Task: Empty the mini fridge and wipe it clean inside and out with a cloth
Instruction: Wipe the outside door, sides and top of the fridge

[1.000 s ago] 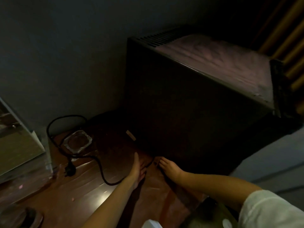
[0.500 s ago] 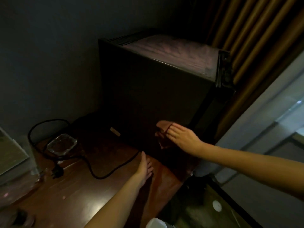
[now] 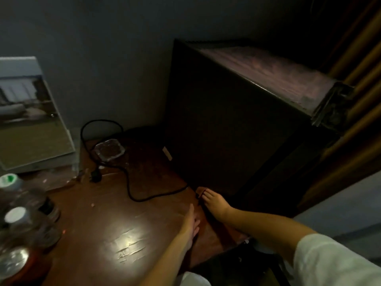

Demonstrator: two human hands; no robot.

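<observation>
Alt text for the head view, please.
A person's right hand presses a dark red cloth against the base of a black mini fridge in dim light. The left hand rests on the wooden desk, near a loose black power cord.

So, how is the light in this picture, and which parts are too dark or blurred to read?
Head view: dim overall. A bright glare patch sits on the wooden table. The side of the fridge is almost black, with no detail. The bottles at the left edge are blurred. The right hand reaches the foot of the fridge, and its fingertips are lost in shadow.
</observation>
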